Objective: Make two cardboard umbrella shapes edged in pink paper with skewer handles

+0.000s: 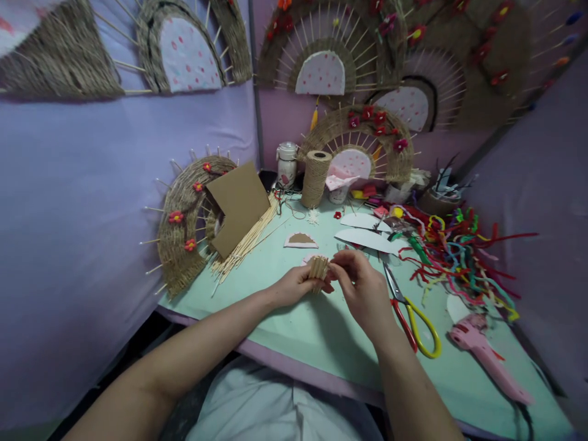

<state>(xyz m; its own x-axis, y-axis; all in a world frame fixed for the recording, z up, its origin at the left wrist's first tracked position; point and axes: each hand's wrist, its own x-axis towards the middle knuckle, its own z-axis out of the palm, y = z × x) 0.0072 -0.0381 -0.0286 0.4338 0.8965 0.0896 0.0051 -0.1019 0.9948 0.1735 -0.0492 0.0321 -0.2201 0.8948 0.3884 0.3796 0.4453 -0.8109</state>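
Note:
My left hand (297,286) is closed round a small bundle of short, pale sticks (318,269), held upright just above the green tabletop (285,334). At the bundle's right side is my right hand (362,288), its thumb and forefinger pinched together near the sticks; what lies between those fingertips is too small to make out. Behind the bundle, partly hidden by it, lies a pinkish piece. A half-round cardboard piece with a white and pink edge (301,240) rests flat just beyond my hands.
Red-and-yellow scissors (416,318) and a pink glue gun (491,361) lie right, near colourful pipe cleaners (468,257). Long sticks (250,242) and cardboard (241,208) are left. A twine spool (316,177) and a jar (286,165) stand behind; white paper pieces (365,237) lie right of centre.

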